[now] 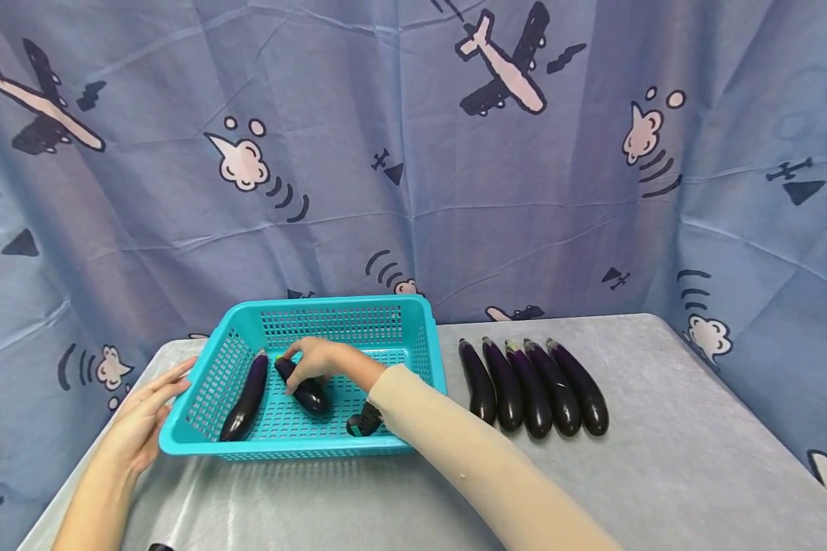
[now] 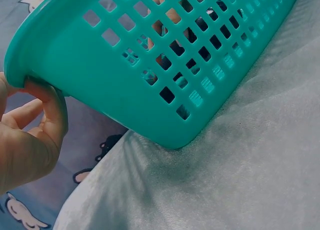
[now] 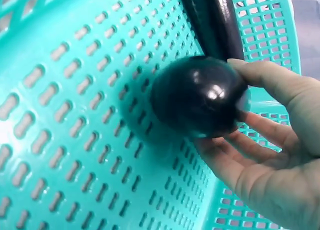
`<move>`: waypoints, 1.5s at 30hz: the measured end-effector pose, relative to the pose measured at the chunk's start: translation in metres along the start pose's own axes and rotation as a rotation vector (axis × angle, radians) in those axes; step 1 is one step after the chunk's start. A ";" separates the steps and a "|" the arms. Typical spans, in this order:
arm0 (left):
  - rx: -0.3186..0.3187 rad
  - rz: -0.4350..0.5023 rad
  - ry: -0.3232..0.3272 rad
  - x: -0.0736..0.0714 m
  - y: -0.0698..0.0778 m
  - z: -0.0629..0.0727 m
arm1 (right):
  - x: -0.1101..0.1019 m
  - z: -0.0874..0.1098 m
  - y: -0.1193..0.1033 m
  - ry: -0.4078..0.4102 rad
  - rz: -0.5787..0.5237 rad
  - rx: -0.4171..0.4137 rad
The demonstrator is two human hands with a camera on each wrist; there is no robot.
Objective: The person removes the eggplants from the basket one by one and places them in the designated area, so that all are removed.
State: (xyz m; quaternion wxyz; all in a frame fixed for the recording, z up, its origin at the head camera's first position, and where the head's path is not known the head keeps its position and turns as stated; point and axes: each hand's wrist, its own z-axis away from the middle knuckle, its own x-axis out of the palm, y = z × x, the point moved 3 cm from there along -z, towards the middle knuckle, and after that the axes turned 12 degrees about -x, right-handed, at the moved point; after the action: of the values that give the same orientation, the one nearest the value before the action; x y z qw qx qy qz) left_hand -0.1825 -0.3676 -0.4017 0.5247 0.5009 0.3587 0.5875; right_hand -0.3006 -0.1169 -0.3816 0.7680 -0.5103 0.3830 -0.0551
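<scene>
A turquoise plastic basket (image 1: 296,447) with perforated walls stands on the table. My left hand (image 1: 138,421) grips its left rim; in the left wrist view, the fingers (image 2: 52,107) curl under the rim's edge. Inside the basket, my right hand (image 1: 320,358) holds a dark purple eggplant (image 1: 313,398) between thumb and fingers. The right wrist view shows the rounded end of this eggplant (image 3: 200,97) just over the slotted floor; whether it touches the floor I cannot tell. Along the basket's left side lies another eggplant (image 1: 248,402), partly seen behind the held one in the right wrist view.
Right of the basket, several eggplants (image 1: 534,390) lie side by side in a row on the grey-covered table (image 1: 682,413). A blue curtain (image 1: 331,252) printed with planes hangs behind the table. A small dark object (image 1: 160,547) shows at the bottom edge.
</scene>
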 end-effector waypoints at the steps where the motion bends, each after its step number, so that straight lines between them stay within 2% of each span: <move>1: -0.005 -0.003 0.001 0.000 0.000 0.000 | -0.001 0.000 -0.001 0.000 -0.021 -0.003; 7: -0.011 -0.003 0.000 0.000 0.000 -0.001 | -0.011 0.005 -0.007 0.014 -0.124 -0.026; 18: 0.009 0.014 -0.018 0.000 -0.002 -0.001 | -0.031 0.016 -0.023 0.089 -0.230 -0.040; 29: -0.013 -0.006 0.003 0.000 -0.002 -0.002 | -0.048 0.036 -0.038 0.127 -0.324 -0.081; 40: -0.012 -0.023 0.024 -0.003 -0.002 -0.002 | -0.053 0.062 -0.047 0.119 -0.312 -0.114; 45: -0.009 -0.020 0.010 -0.004 -0.002 -0.001 | -0.054 0.078 -0.049 0.131 -0.309 -0.130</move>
State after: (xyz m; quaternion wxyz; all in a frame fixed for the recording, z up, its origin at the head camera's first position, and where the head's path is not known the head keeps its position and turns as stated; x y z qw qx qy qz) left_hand -0.1833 -0.3705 -0.4050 0.5311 0.4921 0.3635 0.5862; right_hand -0.2727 -0.0566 -0.2978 0.6893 -0.6070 0.3517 -0.1809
